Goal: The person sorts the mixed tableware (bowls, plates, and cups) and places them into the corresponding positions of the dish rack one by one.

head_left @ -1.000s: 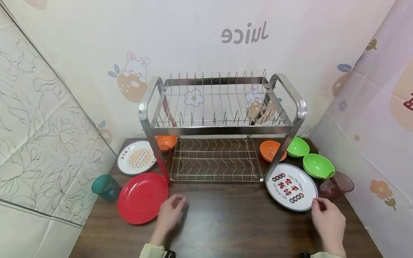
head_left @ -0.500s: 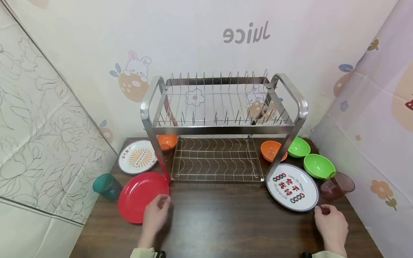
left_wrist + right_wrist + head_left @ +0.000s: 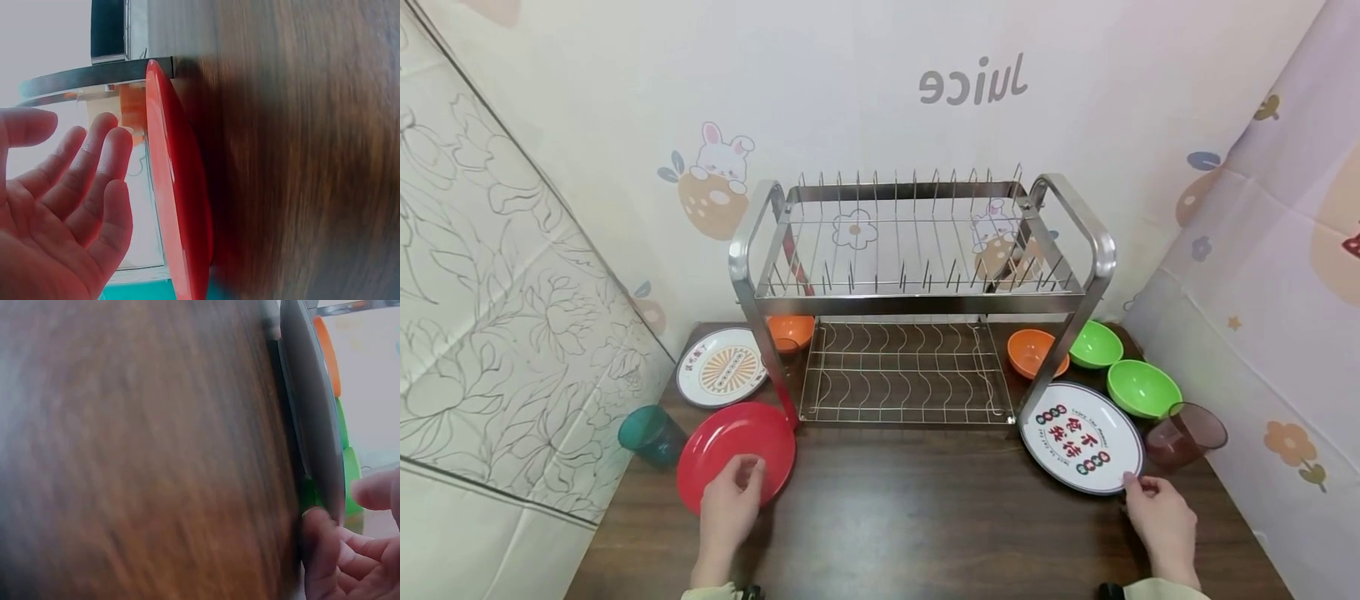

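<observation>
In the head view my left hand (image 3: pixel 730 500) hovers at the front of a red plate (image 3: pixel 760 437). Its fingers are loosely bent and hold nothing; in the left wrist view they stand apart from the red plate's rim (image 3: pixel 175 187). On the right, my right hand (image 3: pixel 1161 521) is at the near right rim of a white plate (image 3: pixel 1097 479) with red lettering. The right wrist view has a finger under that rim and the thumb over it, pinching the edge. Part of the grip is blurred there.
A two-tier metal dish rack (image 3: pixel 917 304) stands mid-table. Left of it are a white plate (image 3: pixel 718 392), an orange bowl (image 3: pixel 792 329) and a teal cup (image 3: pixel 653 437). To the right are an orange bowl (image 3: pixel 1028 352), green bowls (image 3: pixel 1142 387) and a reddish cup (image 3: pixel 1183 437).
My left hand has moved left from the bare wood to over the red plate. My right hand has shifted slightly, and its thumb is now over the white plate's rim.
</observation>
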`<state>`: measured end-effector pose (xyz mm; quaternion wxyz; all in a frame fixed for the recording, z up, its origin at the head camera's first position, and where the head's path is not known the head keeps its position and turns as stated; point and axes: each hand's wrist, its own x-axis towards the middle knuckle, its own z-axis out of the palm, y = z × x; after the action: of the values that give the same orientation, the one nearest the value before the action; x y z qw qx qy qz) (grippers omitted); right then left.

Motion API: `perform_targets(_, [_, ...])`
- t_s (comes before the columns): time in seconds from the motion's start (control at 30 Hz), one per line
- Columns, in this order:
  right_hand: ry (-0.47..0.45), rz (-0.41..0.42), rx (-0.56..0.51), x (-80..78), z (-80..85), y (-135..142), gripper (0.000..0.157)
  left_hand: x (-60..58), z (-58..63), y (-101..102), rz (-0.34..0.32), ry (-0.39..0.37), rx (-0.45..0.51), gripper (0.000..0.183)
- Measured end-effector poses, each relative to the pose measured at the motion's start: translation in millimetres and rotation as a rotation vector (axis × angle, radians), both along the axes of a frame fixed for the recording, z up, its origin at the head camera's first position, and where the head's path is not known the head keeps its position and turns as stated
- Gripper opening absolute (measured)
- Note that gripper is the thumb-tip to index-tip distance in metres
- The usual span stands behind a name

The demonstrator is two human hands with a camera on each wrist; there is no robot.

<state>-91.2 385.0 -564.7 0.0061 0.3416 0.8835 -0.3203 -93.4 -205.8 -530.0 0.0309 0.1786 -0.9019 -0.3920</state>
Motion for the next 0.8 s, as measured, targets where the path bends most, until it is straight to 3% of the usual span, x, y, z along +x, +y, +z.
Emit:
perform_targets(0.2, [-0.011, 0.035, -0.074, -2.5, -4.8, -5.7, 0.058, 0.8, -1.4, 1.3, 0.001, -0.008, -0.001, 0.03])
perform_targets(0.47, [0.102, -0.112, -0.328, 0.9, -7.9, -11.8, 0.056, -2.9, -4.7, 10.7, -0.044, 0.004, 0.006, 0.026])
perform_targets(0.8, [0.166, -0.188, -0.284, 2.4, -0.5, -13.4, 0.06, -11.8, -4.0, 41.7, -0.164, 0.093, 0.04, 0.018])
